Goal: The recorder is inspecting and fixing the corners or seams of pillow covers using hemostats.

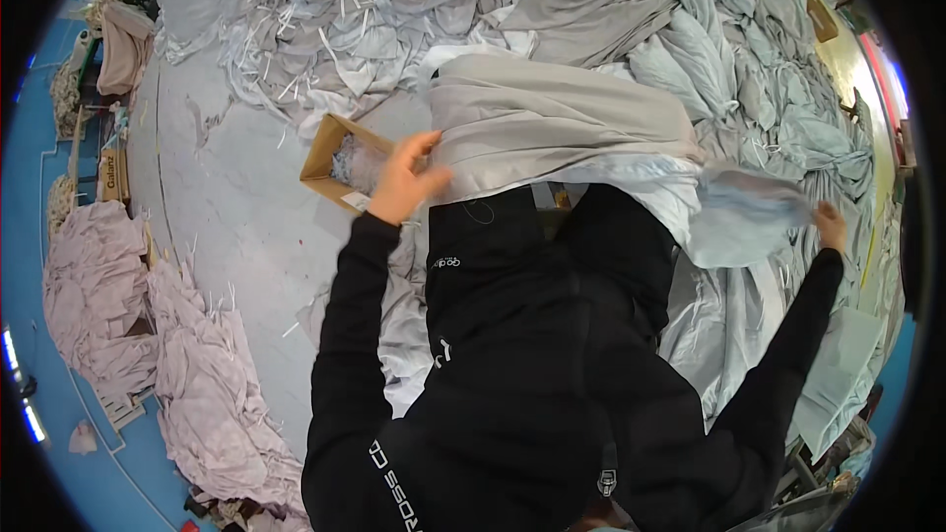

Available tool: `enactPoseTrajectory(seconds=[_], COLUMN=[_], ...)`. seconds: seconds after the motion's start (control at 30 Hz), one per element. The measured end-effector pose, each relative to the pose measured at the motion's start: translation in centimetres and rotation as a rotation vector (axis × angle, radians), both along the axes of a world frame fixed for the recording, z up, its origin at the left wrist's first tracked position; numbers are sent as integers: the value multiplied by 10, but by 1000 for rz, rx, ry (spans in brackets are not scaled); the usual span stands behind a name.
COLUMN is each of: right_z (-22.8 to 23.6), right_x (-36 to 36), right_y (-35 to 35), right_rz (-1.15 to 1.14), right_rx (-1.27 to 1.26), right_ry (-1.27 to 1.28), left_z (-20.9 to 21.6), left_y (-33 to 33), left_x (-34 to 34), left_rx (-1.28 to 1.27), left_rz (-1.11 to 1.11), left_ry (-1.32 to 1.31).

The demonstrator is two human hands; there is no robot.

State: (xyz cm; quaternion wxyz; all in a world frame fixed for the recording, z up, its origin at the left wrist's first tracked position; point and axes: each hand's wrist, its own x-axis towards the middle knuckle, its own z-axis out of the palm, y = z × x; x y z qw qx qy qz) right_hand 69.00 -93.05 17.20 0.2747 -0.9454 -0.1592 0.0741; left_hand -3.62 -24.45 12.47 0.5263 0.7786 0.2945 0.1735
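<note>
A light grey piece of cloth (562, 118) lies across my lap, and its paler side stretches out to the right. At its left edge is my left hand (409, 179), thumb and fingers apart; whether the fingertips touch the cloth I cannot tell. Far out to the right, my right hand (831, 227) is closed on the end of the cloth, pulling it into a blurred, taut span. Just left of my left hand sits an open cardboard box (317, 156) with bluish-grey scraps inside, partly covered by that hand.
Heaps of grey cloth (591, 0) with white ties fill the far side and continue down the right. Pinkish cloth piles (202, 355) lie along the left edge of a pale grey surface (236, 207). Blue floor (89, 443) shows beyond it.
</note>
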Motion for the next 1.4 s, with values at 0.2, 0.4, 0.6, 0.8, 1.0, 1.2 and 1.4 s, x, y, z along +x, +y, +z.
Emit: enactPoseTrajectory(seconds=[0.2, 0.4, 0.6, 0.8, 1.0, 1.2, 1.4], right_z=[-14, 45, 46, 33, -32, -33, -28], right_x=[-309, -468, -449, -399, -392, -401, -406], right_y=[318, 448, 488, 517, 525, 526, 523], right_rz=[235, 1056, 952, 872, 746, 734, 738], right_rx=[557, 342, 472, 361, 347, 383, 380], right_ry=[122, -104, 49, 160, 276, 309, 313], left_z=[39, 61, 51, 46, 42, 61, 58], left_y=[-60, -78, -65, -51, -42, -65, -60], left_x=[-27, -4, -1, 12, 39, 75, 103], left_rx=[73, 425, 424, 534, 707, 643, 779], left_rz=[125, 79, 109, 211, 607, 318, 304], left_ry=[73, 21, -3, -54, -74, -70, 122])
